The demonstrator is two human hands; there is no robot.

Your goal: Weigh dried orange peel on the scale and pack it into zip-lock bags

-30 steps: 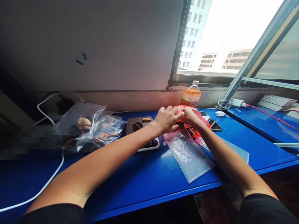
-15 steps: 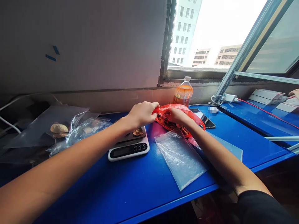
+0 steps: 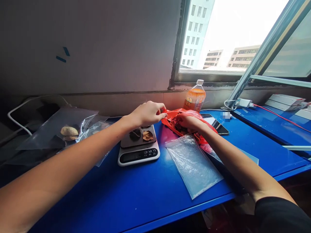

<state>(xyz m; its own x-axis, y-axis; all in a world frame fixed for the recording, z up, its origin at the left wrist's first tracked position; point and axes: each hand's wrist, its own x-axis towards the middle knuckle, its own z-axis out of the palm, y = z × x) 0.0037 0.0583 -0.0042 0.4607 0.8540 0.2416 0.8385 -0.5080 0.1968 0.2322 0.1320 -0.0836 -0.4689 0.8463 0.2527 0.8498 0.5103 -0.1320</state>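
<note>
Head view: a white-edged scale (image 3: 139,156) sat on the blue table (image 3: 155,197), its display dark, its buttons along the near side; a dark, wrinkled piece (image 3: 135,133) and a brown curled piece (image 3: 147,136) lay on its plate, side by side. The left hand (image 3: 148,114) hung just beyond and above the scale's far edge, its thumb and forefinger pinching the rim of a red plastic bag (image 3: 173,114); the bag stood just right of the scale, mouth open, dried dark-brown pieces (image 3: 177,129) showing inside. The right hand (image 3: 187,121) was down in that bag, right of the scale, fingers among the pieces and mostly hidden; could not tell whether they had closed on anything.

A flat clear bag (image 3: 194,166) lay to the right of the scale and nearer the wearer, its upper end touching the red bag; a bottle of orange drink (image 3: 195,97) stood beyond the scale and to its right, upright; a phone (image 3: 220,126) lay farther right of the scale, partly behind the right forearm. Left of the scale, crumpled clear bags (image 3: 81,118) were heaped, a pale rounded piece (image 3: 69,131) visible among them.
</note>
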